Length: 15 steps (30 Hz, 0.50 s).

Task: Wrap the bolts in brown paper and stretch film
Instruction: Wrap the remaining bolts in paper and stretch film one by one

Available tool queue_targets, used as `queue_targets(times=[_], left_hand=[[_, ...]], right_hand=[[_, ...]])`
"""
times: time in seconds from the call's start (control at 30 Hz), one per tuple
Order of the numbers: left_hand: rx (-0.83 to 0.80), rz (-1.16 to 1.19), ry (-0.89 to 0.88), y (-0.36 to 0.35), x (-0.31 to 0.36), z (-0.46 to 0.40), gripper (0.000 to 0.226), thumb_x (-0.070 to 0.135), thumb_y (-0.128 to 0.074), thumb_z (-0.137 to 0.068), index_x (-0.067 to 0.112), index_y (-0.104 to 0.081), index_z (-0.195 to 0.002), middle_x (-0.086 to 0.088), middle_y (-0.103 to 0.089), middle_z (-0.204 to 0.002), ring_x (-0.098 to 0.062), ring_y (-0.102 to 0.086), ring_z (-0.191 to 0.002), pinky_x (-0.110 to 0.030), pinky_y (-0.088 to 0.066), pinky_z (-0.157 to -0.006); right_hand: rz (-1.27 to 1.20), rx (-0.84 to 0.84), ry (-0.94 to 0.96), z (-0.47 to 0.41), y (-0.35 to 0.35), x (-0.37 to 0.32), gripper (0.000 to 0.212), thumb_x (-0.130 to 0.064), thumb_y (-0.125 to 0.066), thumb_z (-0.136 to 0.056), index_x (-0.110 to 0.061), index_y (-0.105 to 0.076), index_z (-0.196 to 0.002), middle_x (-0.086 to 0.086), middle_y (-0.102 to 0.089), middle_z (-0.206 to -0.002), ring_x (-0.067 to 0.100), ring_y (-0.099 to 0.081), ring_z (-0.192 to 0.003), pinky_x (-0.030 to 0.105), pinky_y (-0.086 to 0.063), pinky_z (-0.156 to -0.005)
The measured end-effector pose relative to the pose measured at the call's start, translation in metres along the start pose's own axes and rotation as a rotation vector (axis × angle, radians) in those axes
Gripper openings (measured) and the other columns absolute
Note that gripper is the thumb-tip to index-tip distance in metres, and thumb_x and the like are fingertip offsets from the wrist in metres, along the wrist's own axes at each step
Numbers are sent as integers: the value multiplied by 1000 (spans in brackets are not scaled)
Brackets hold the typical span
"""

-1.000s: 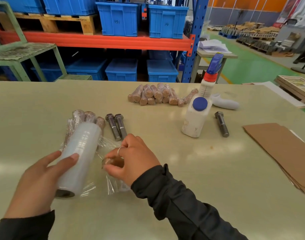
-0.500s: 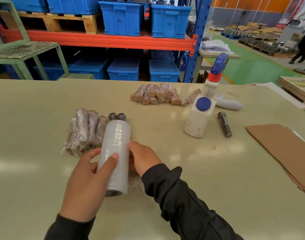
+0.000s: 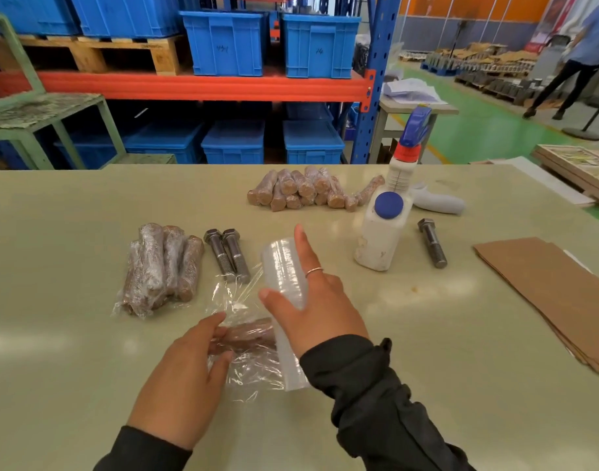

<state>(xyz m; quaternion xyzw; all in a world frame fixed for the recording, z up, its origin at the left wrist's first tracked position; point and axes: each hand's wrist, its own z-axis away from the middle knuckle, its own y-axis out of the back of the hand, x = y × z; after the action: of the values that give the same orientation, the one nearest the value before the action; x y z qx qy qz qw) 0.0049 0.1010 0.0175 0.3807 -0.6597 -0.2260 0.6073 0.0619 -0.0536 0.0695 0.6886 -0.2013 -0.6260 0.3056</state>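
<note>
My right hand (image 3: 316,304) grips the stretch film roll (image 3: 281,266), which stands on end on the table. Loose film trails from it to the left over a paper-wrapped bolt (image 3: 252,336) lying crosswise. My left hand (image 3: 185,368) holds that bolt's left end through the film. Two bare bolts (image 3: 227,253) lie side by side just beyond. A film-wrapped bundle of wrapped bolts (image 3: 162,266) lies to their left. One more bare bolt (image 3: 432,242) lies right of the bottle. Brown paper sheets (image 3: 556,297) are stacked at the right.
A white spray bottle (image 3: 381,232) with a blue and red head stands centre right, a white handle (image 3: 437,202) behind it. A pile of paper-wrapped bolts (image 3: 301,190) lies at the back. Blue crates fill the rack behind the table (image 3: 70,351). A person walks at far right.
The film roll passed from my left hand to my right and moved right, drawing film out. My left hand dropped onto the wrapped bolt, which the roll no longer hides.
</note>
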Motion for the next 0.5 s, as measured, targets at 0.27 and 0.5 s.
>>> queue_targets(times=[0.27,0.5], left_hand=[[-111,-382,-99,1,14,-14,53,36,-56,-89,44,-33,-136,17,-33,-98,-3,-48,-103,-16,-43,-81],[-212,-433,-341,8,19,-37,60,32,-61,-85,44,-32,-137,16,-35,-105,-3,-40,-104,-9,-33,-86]], right_hand=[[428,-61,-204,1,11,34,64,-66,-32,-87,-58,8,-137,7,-35,-93,22,-40,-81,32,-40,-84],[452,-107,-287,-5,5,45,54,-55,-23,-93,-54,4,-140,11,-45,-110,23,-36,-81,33,-35,-79]])
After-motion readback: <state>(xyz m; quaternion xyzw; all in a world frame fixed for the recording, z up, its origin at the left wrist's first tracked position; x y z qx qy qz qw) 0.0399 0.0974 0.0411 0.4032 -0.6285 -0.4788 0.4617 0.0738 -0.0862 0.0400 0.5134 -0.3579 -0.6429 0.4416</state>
